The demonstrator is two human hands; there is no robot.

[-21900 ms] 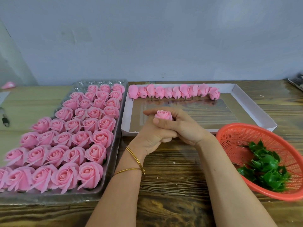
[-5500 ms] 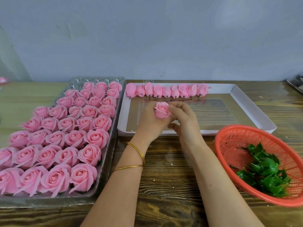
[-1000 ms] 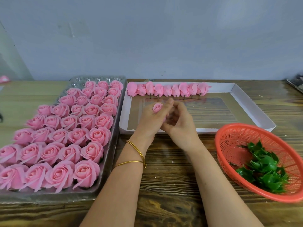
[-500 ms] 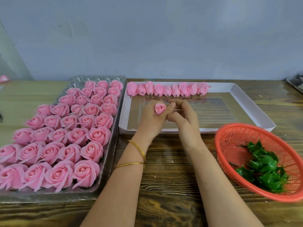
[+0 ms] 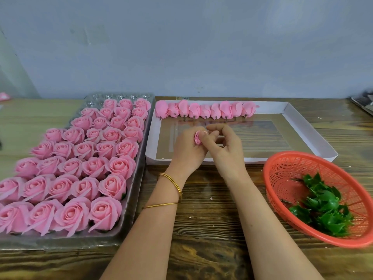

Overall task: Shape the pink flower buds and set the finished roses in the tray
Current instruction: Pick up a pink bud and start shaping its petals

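Most of the bud is lost to me behind the left hand and the fingertips of the right hand. The rose tray runs off the left edge, the red basket off the right. I can't make out the dark object at the far right.

Left hand grips a pink bud; right hand pinches its petal. Finished roses fill the clear tray; unshaped buds line the white box.

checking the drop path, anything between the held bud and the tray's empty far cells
Nothing visible blocks the bud; only the white box rim and finished roses lie under its way to the empty cells.
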